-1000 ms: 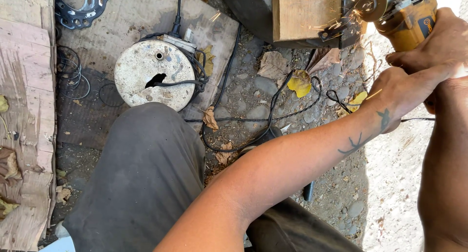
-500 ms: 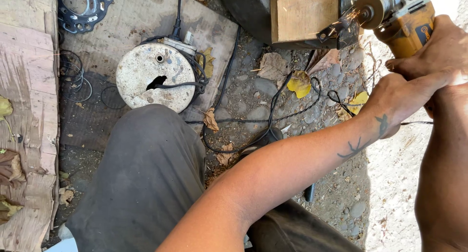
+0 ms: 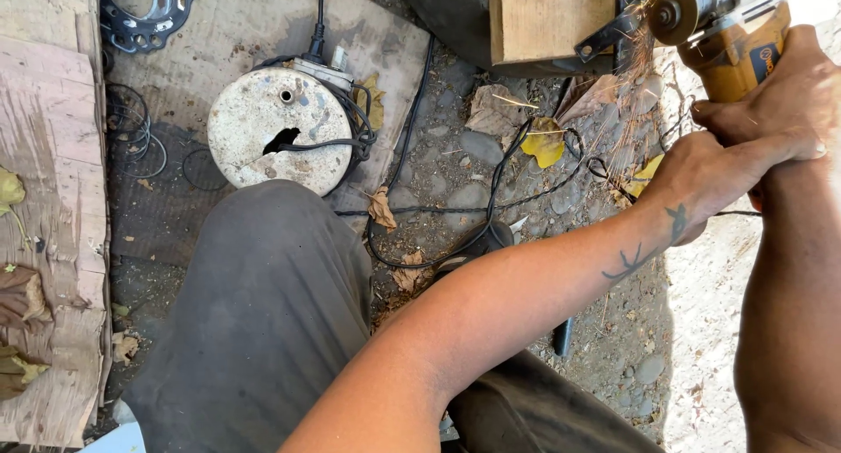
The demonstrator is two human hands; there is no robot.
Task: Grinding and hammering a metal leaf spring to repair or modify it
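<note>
Angle grinder (image 3: 731, 32), yellow-orange body w/ metal head, sits at approx 1 o'clock of the view, top right corner, disc end pointing left toward a dark metal bracket (image 3: 613, 34) on a wood block (image 3: 550, 19); sparks spray down from the contact pt. Right hand (image 3: 793, 94) wrapped tight around grinder body from the 3 o'clock side, fingers closed on it. Left hand (image 3: 701, 177) just below at 5 o'clock of the tool, curled shut, seems to clamp the rear of the grinder/right hand, exact grip partly hidden. Left forearm w/ tattoo runs diag from bottom centre up to the tool. Gray trouser leg (image 3: 263, 330) fills the 7 o'clock area. Round white metal disc-shaped unit (image 3: 280, 129) w/ black cable wound on it lies at 10 o'clock, on a worn board (image 3: 236, 24). Black gasket (image 3: 144, 15) at 11 o'clock, top left. Black cord (image 3: 491, 199) loops over gravel at centre, dry leaves (image 3: 543, 142) near it at 12–1 o'clock. Cardboard (image 3: 48, 199) along the 9 o'clock edge.
</note>
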